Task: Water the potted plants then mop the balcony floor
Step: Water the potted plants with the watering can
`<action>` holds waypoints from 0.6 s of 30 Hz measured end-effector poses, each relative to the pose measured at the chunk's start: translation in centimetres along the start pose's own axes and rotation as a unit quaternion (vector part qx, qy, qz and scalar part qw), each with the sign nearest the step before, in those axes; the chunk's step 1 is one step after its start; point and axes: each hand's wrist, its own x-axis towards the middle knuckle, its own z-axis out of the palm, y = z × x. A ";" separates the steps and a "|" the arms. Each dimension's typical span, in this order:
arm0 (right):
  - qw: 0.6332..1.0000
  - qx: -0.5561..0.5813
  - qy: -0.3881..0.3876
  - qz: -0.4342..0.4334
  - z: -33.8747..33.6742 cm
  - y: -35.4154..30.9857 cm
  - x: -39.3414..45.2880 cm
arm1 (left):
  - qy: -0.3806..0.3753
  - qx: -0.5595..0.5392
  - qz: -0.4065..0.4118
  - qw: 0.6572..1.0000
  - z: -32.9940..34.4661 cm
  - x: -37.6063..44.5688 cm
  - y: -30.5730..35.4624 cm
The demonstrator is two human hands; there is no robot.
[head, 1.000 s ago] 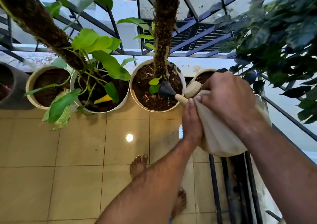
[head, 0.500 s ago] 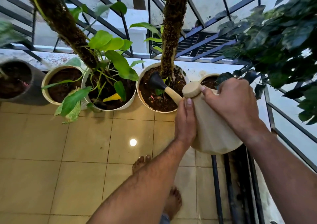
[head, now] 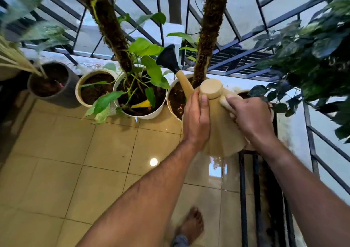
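Beige watering can (head: 220, 131) being held up over the balcony floor (head: 79, 161), just in front of the row of pots along the railing (head: 246, 32).

Right hand (head: 250, 120) gripping the can's handle (head: 226, 103), fingers curled round it. Left hand (head: 197, 120) lying flat against the can's left side, fingers straight and together, thumb pointing up toward the round cap (head: 211, 88).

Spout (head: 184, 82) rising up and left from the can, its black rose (head: 168, 59) sitting above and between two white pots. Whether water is coming out cannot be told.

White pot with a moss pole (head: 173, 103) standing right behind the can, partly covered by the left hand. Left of the can: white pot with broad green leaves and a second moss pole (head: 144, 114), one yellow leaf (head: 142, 104) lying in it. Further left of the can, a cream pot (head: 80, 93) of bare soil, then a grey pot (head: 64, 97).

Another pot (head: 244, 93) peeping out behind the right hand, under a dark leafy plant (head: 312, 57) hanging to the can's right.

Bare foot (head: 191, 226) on the tiles below the can, blurred.
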 end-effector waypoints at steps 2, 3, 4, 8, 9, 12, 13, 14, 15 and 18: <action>1.000 0.017 -0.005 -0.018 0.5 -0.5 -0.4 | 0.002 0.002 0.022 1.000 -1.1 0.3 0.3; 1.000 0.019 -0.002 -0.022 1.0 -0.8 -0.6 | 0.001 0.003 0.028 1.000 -1.7 0.3 0.3; 0.999 0.018 0.005 -0.027 1.4 -1.1 -0.8 | 0.004 0.005 0.034 0.999 -2.2 0.4 0.1; 0.998 0.005 0.019 -0.058 3.7 -2.7 -1.4 | 0.038 0.007 0.054 0.998 -4.9 1.0 -1.2; 0.998 -0.004 0.019 -0.065 4.5 -3.2 -1.6 | 0.042 0.002 0.051 0.998 -5.6 1.3 -1.5; 0.994 -0.050 0.035 -0.087 6.5 -5.1 -2.1 | 0.058 -0.047 0.030 0.997 -7.6 2.0 -2.5; 0.992 -0.068 0.045 -0.092 7.1 -5.6 -2.2 | 0.064 -0.069 0.020 0.995 -8.2 2.1 -2.8; 0.990 -0.082 0.054 -0.096 7.8 -6.1 -2.2 | 0.068 -0.088 0.008 0.994 -8.6 2.3 -3.0; 0.989 -0.095 0.058 -0.101 8.5 -6.6 -2.3 | 0.070 -0.103 -0.005 0.992 -9.1 2.5 -3.2; 0.984 -0.122 0.063 -0.113 10.4 -8.0 -2.5 | 0.080 -0.131 -0.038 0.987 -11.0 3.3 -3.7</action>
